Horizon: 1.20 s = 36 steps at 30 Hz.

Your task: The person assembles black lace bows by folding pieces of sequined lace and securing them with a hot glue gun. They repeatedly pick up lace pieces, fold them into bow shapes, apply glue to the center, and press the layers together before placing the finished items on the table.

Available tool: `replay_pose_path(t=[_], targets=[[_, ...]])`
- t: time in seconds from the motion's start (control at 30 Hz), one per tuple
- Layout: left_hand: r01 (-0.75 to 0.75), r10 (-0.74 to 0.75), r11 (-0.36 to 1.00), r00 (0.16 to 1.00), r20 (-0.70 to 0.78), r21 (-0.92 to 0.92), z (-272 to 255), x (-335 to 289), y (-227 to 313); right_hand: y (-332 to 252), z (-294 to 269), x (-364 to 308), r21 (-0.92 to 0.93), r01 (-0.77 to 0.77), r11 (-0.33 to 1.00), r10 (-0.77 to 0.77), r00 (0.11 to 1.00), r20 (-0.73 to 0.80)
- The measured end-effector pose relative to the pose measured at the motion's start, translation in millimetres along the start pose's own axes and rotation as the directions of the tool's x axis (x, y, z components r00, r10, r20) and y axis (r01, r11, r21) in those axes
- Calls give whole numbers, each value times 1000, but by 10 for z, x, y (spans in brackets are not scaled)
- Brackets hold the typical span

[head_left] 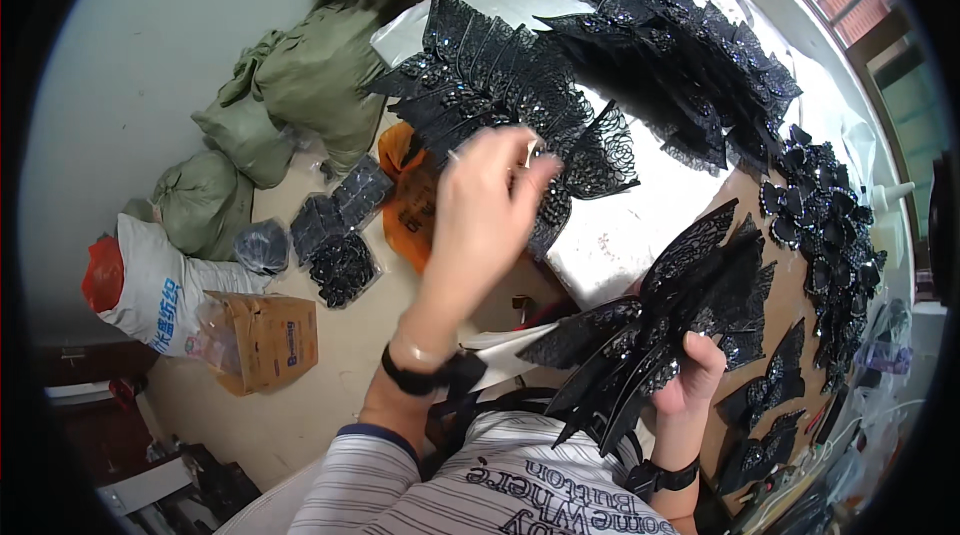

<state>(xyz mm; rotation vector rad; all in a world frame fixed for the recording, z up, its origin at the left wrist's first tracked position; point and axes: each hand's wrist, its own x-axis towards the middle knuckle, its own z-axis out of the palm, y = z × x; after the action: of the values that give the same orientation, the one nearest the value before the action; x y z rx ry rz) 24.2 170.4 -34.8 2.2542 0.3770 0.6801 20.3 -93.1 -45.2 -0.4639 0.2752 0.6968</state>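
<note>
My left hand (490, 195) reaches over a fanned stack of black lace butterfly pieces (490, 75) at the table's left edge. Its fingers are curled in toward the thumb and slightly blurred; what they hold, if anything, cannot be made out. Close to my body, my right hand (690, 375) grips a bunch of black butterfly-shaped lace pieces (610, 355) with dark sparkling beads. Their wings spread out in several directions, and the thumb shows at the bunch's right side. The bunch hides most of that hand's fingers.
A bigger heap of black lace pieces (690, 65) lies farther back on the table (610, 245). Beaded black pieces (820, 215) line the right side. On the floor at left are green sacks (320, 75), a cardboard box (265, 340), an orange bag (410, 220) and bagged black pieces (340, 265).
</note>
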Motion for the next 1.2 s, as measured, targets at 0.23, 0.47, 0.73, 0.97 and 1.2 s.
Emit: replay_pose_path(t=[0.23, 0.47, 0.73, 0.97, 1.2], targets=[[-75, 69, 860, 997, 30, 504, 140, 295, -402, -55, 53, -77, -87, 3, 996, -4, 1000, -11], [70, -54, 977, 995, -85, 200, -248, 496, -100, -397, 85, -209, -125, 110, 986, -108, 994, 26], [345, -99, 767, 897, 432, -541, -333, 55, 235, -1607, 838, 216, -474, 366, 801, -354, 928, 120], [612, -167, 352, 786, 596, -708, -190, -509, 226, -2752, 1153, 2043, -719, 202, 665, -280, 960, 11], [504, -282, 448, 863, 418, -739, -161, -613, 179, -3182, 91, 3108, -856, 52, 514, -330, 933, -141]])
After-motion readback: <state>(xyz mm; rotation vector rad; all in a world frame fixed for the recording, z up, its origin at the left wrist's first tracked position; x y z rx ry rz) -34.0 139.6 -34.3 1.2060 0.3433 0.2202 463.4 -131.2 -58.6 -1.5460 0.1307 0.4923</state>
